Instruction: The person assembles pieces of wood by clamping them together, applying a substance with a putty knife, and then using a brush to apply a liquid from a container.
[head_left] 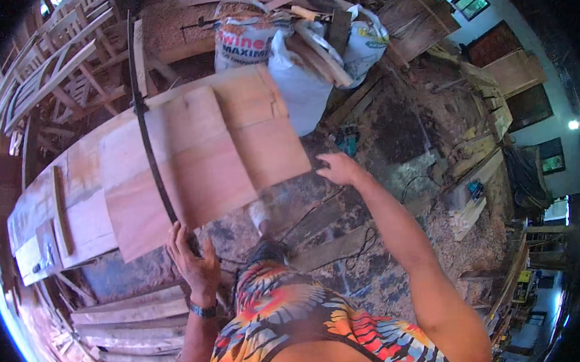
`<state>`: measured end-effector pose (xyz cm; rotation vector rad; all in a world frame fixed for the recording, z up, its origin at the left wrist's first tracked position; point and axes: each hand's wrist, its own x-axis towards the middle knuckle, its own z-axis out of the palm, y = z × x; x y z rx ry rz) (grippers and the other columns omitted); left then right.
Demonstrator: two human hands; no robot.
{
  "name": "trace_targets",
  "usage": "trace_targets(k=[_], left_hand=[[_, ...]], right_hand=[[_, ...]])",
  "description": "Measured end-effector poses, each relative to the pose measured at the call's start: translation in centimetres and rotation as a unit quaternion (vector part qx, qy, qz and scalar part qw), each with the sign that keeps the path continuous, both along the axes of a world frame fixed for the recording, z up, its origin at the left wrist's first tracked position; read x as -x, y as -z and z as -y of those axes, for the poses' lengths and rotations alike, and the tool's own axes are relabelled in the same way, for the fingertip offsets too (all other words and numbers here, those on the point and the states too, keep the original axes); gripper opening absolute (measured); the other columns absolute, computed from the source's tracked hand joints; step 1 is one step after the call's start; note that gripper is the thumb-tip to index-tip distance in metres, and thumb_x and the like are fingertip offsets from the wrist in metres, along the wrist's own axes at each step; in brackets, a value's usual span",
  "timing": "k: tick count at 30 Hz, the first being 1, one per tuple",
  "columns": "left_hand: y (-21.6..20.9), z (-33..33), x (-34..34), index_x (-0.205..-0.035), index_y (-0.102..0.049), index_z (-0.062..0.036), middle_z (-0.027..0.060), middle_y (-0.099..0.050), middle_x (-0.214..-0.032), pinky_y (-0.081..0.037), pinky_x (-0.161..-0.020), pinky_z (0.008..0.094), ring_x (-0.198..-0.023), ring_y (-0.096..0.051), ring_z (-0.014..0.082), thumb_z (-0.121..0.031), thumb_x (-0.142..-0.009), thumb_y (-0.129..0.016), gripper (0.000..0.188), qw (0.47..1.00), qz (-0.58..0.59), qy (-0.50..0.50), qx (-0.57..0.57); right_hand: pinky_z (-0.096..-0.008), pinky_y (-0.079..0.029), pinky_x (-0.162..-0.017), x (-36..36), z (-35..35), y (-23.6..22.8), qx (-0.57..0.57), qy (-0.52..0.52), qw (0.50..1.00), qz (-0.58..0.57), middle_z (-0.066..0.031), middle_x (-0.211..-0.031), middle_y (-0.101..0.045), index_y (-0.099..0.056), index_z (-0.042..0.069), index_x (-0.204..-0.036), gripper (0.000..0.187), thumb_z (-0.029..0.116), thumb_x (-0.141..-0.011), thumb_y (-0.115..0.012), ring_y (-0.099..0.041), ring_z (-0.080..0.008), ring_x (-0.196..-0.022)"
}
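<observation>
A long dark bar clamp [154, 159] lies across a wide panel of joined wooden boards [199, 166]. My left hand [196, 261], with a dark band on its wrist, is curled around the clamp's near end at the panel's front edge. A dark part shows between its thumb and fingers. My right hand [338, 169] reaches to the panel's right corner, its fingers bent close beside a small dark piece there. What those fingers hold, if anything, is too small to make out. A second board layer overlaps the panel in its middle.
White sacks [300, 81] stuffed with wood offcuts stand behind the panel. A teal power tool [347, 139] lies on the floor beyond my right hand. Cords [367, 242] trail over the floor. Stacked planks [133, 323] lie at lower left; wooden chair frames [58, 76] stand at far left.
</observation>
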<state>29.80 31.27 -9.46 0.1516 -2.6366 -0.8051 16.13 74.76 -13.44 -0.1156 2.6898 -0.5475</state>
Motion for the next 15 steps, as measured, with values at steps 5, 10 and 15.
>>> trace_targets(k=[5, 10, 15], left_hand=[[2.4, -6.3, 4.4, -0.124, -0.056, 0.0004, 0.0199, -0.058, -0.126, -0.046, -0.101, 0.0428, -0.119, -0.055, 0.037, -0.004, -0.08, -0.072, 0.047, 0.978, 0.056, 0.092, -0.178], [0.5, -9.7, 9.1, -0.124, -0.058, 0.0009, 0.0192, -0.065, -0.111, -0.053, -0.083, 0.0398, -0.098, -0.066, 0.0304, -0.008, -0.085, -0.073, 0.042, 0.962, 0.095, 0.102, -0.233], [1.1, -8.5, 10.9, -0.123, -0.059, 0.004, 0.0155, -0.069, -0.108, -0.055, -0.079, 0.033, -0.09, -0.067, 0.0209, -0.007, -0.089, -0.07, 0.037, 0.943, 0.136, -0.014, -0.305]], right_hand=[[-0.0454, -0.051, -0.097, 10.1, 0.5, -2.9, 0.036, -0.045, 0.998, 0.026, -0.0231, -0.117, -0.068, -0.061, 0.003, -0.131, 0.058, 0.036, -0.084, -0.07, -0.064, -0.0382, -0.112], [-0.0432, -0.052, -0.095, 14.5, -5.7, -0.8, -0.057, -0.074, 0.994, 0.048, -0.0206, -0.116, -0.07, -0.059, 0.005, -0.135, 0.06, 0.036, -0.085, -0.071, -0.067, -0.0356, -0.108], [-0.0455, -0.051, -0.096, 17.1, -15.0, 4.2, -0.161, -0.106, 0.977, 0.095, -0.021, -0.117, -0.069, -0.063, 0.005, -0.131, 0.061, 0.041, -0.083, -0.073, -0.065, -0.0366, -0.111]])
